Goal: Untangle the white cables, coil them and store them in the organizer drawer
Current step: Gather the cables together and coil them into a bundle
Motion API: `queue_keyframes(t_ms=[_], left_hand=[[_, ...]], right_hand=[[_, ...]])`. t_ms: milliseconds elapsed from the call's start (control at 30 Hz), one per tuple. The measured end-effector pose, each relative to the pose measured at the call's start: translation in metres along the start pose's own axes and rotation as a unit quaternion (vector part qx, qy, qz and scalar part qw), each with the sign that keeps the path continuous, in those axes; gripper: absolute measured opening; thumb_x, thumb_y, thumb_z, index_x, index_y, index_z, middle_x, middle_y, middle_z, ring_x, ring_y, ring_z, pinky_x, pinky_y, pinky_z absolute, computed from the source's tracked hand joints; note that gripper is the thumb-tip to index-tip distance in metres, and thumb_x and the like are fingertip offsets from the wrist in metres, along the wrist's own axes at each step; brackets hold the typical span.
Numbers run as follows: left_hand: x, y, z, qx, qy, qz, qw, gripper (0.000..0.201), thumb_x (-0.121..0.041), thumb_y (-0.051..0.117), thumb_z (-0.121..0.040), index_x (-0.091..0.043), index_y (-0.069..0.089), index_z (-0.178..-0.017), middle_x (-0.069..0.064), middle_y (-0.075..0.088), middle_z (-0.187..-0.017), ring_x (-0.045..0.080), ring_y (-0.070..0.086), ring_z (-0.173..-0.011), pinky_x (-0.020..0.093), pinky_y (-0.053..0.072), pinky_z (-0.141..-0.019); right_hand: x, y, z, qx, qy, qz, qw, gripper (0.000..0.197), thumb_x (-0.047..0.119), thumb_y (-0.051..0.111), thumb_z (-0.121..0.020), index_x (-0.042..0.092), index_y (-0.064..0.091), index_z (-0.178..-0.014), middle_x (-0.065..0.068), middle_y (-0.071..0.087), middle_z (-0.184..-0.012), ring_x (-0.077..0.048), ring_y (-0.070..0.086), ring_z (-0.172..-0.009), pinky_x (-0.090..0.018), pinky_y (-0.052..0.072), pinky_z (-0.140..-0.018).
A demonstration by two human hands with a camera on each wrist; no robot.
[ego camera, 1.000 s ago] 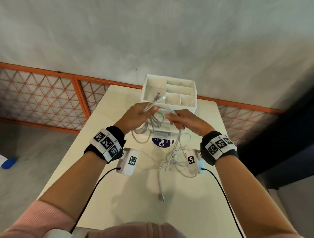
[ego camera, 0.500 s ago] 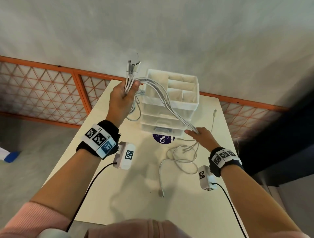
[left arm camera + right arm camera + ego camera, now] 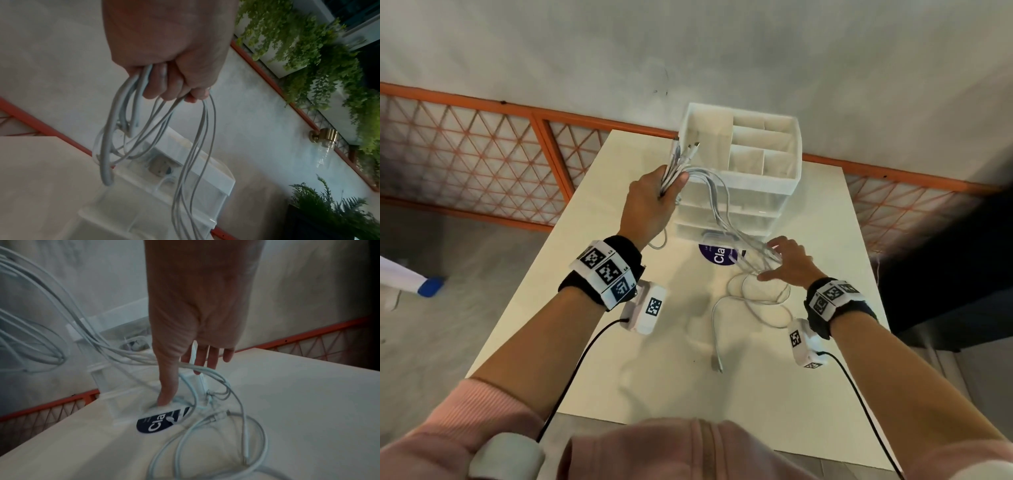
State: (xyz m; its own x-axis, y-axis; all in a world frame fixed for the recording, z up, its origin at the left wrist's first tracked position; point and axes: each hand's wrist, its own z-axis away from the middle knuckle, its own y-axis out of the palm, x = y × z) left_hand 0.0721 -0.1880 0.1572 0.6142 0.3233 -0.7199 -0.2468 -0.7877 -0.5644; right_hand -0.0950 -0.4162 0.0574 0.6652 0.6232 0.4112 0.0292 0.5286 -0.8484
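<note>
From the head camera, a bunch of white cables point(image 3: 717, 202) is being held up in the left hand point(image 3: 650, 202), beside the white organizer point(image 3: 743, 178), which is sitting at the far end of the table point(image 3: 654, 359). The cables are being stretched down to the right hand point(image 3: 789, 262), near a purple sticker point(image 3: 717, 255). At the left wrist, fingers point(image 3: 164, 84) are being curled tight around the cables point(image 3: 193, 154). At the right wrist, the right hand point(image 3: 197, 313) is being held spread out, its fingers point(image 3: 211, 358) straight, and cables point(image 3: 205, 426) are being touched on the table.
</note>
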Motion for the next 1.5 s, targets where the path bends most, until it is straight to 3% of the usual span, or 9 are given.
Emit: queue_keyframes(t_ms=[167,267,400,567,733,833,1000,1100,1500], left_hand=[[0.010,0.009,0.004,0.004,0.002,-0.020,1.000,0.031,-0.032,0.049,-0.098,-0.011,0.045,-0.075,-0.001,0.048,-0.059,0.017,0.043,-0.055,0.023,0.022,-0.051],[0.012,0.014,0.007,0.011,0.000,-0.018,1.000,0.032,-0.032,0.048,-0.098,-0.007,0.052,-0.078,0.001,0.052,-0.063,0.012,0.044,-0.055,0.018,0.031,-0.050],[0.014,0.019,0.010,0.031,-0.003,-0.021,0.999,0.038,-0.034,0.048,-0.098,0.000,0.056,-0.083,0.003,0.055,-0.065,0.020,0.049,-0.061,0.025,0.026,-0.055],[0.011,0.022,0.019,0.088,-0.023,-0.008,0.996,0.031,-0.032,0.050,-0.097,-0.013,0.043,-0.074,-0.011,0.042,-0.052,0.004,0.045,-0.045,0.009,0.032,-0.049],[0.011,0.031,0.039,0.146,-0.016,0.008,0.989,0.032,-0.031,0.052,-0.097,-0.018,0.041,-0.069,-0.012,0.044,-0.056,0.000,0.045,-0.050,0.008,0.032,-0.051],[0.013,0.034,0.050,0.196,-0.031,0.004,0.980,0.033,-0.034,0.052,-0.096,-0.016,0.047,-0.069,-0.005,0.048,-0.057,0.000,0.047,-0.050,0.008,0.033,-0.051],[0.020,0.032,0.058,0.232,-0.063,0.013,0.971,0.028,-0.038,0.055,-0.094,-0.015,0.055,-0.077,0.001,0.059,-0.065,0.008,0.051,-0.054,0.009,0.034,-0.050],[0.020,0.030,0.057,0.261,-0.085,0.039,0.961,0.024,-0.042,0.065,-0.086,-0.025,0.054,-0.072,-0.005,0.057,-0.064,0.004,0.049,-0.053,0.011,0.034,-0.050],[-0.011,0.027,0.054,0.236,-0.135,0.326,0.906,0.031,-0.036,0.023,-0.104,-0.012,0.041,-0.095,-0.002,0.024,-0.062,0.009,0.019,-0.051,0.022,0.020,-0.047]], right_hand=[[0.014,0.014,0.013,-0.097,-0.056,0.049,0.992,0.087,0.032,0.088,-0.058,0.015,0.042,-0.130,-0.012,0.040,-0.126,-0.030,0.038,-0.112,-0.039,0.032,-0.090],[0.026,0.022,0.025,-0.176,-0.146,0.050,0.972,0.054,0.037,0.084,-0.062,0.015,0.050,-0.096,-0.005,0.050,-0.098,-0.025,0.044,-0.088,-0.034,0.036,-0.073],[0.039,0.040,0.034,0.053,-0.163,0.117,0.978,0.042,0.045,0.071,-0.078,0.023,0.039,-0.061,0.008,0.044,-0.060,-0.017,0.045,-0.064,-0.027,0.031,-0.057],[0.047,0.070,0.042,0.272,-0.172,0.092,0.943,0.026,0.011,0.077,-0.074,0.018,0.066,-0.096,0.002,0.059,-0.080,-0.015,0.055,-0.071,-0.029,0.046,-0.073],[0.044,0.102,0.051,0.312,-0.195,0.135,0.920,0.030,-0.005,0.060,-0.072,0.023,0.065,-0.079,0.010,0.048,-0.075,-0.026,0.064,-0.082,-0.033,0.048,-0.072],[0.039,0.112,0.053,0.276,-0.235,0.177,0.915,0.028,0.004,0.075,-0.068,0.025,0.057,-0.063,0.011,0.042,-0.073,-0.018,0.056,-0.080,-0.033,0.046,-0.071],[0.066,0.076,0.054,0.341,-0.219,0.027,0.914,0.010,0.014,0.075,-0.077,0.011,0.070,-0.085,0.012,0.053,-0.078,0.000,0.051,-0.069,-0.012,0.041,-0.066],[0.096,0.029,0.056,0.407,-0.208,-0.077,0.886,0.011,0.010,0.066,-0.087,0.018,0.059,-0.083,0.004,0.062,-0.080,-0.007,0.059,-0.071,-0.018,0.049,-0.069],[0.123,-0.068,0.058,0.133,-0.159,-0.368,0.906,0.013,0.001,0.060,-0.089,0.004,0.053,-0.078,-0.020,0.065,-0.080,-0.014,0.070,-0.064,-0.021,0.059,-0.070]])
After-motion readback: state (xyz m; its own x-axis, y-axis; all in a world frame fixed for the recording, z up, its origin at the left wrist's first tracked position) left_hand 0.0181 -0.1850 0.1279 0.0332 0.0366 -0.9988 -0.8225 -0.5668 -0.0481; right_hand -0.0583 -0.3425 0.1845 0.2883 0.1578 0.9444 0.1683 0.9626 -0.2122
